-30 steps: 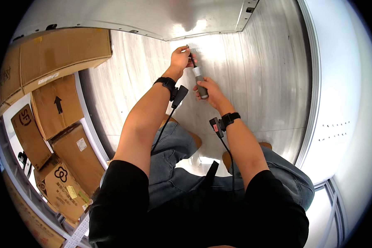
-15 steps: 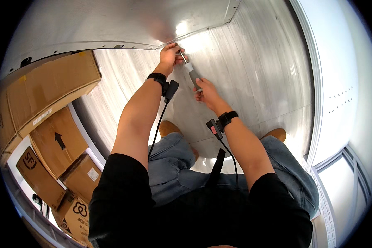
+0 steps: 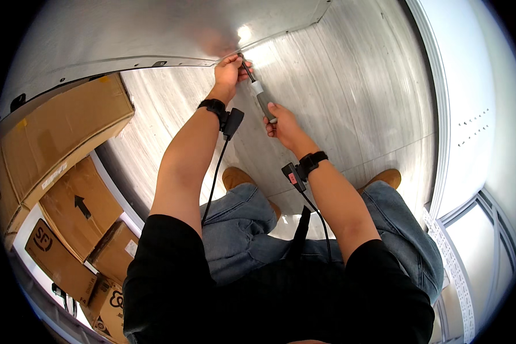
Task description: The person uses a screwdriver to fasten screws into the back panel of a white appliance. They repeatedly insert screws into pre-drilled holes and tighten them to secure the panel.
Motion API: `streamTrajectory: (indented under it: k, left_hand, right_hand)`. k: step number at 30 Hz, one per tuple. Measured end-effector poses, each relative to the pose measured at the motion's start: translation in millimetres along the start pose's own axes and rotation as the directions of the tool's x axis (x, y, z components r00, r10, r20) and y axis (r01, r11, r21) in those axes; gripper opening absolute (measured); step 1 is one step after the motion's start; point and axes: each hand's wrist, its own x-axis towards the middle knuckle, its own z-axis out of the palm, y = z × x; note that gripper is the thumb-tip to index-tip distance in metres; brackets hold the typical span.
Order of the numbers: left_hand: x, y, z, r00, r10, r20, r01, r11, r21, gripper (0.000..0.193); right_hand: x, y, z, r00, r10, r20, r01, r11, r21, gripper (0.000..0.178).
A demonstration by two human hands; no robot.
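Observation:
A screwdriver with a grey handle and a dark shaft points up and slightly left. Its tip meets the lower edge of a large silvery metal panel. Around the end of its handle, the fingers of my right hand are closed. My left hand is up by the tip at the panel's edge, thumb and fingers closed about the shaft. Whether a screw sits at the tip is too small to make out. Both wrists wear black straps with small corded devices.
Several brown cardboard boxes are stacked at the left. Pale wood-look floor lies under the panel and around my feet. A white wall panel with rows of small holes stands at the right. Black cords run from both wrists toward my body.
Both hands and the screwdriver have shifted slightly up and left in view. The screwdriver's shaft stands a little more upright against the panel's edge. Each hand keeps its hold.

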Motion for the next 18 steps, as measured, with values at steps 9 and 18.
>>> streamTrajectory:
  k: [9, 18]
  left_hand:
    - [0.8, 3.3, 0.4, 1.000, -0.012, -0.028, 0.013, 0.999, 0.046, 0.014]
    - [1.1, 1.5, 3.4, 0.998, -0.023, -0.066, 0.023, 1.000, 0.006, 0.015]
  right_hand:
    - [5.8, 2.8, -4.9, 0.990, 0.074, 0.124, -0.104, 0.959, 0.262, 0.035]
    - [6.2, 1.6, -5.0, 0.977, 0.069, 0.204, -0.131, 0.942, 0.310, 0.038]
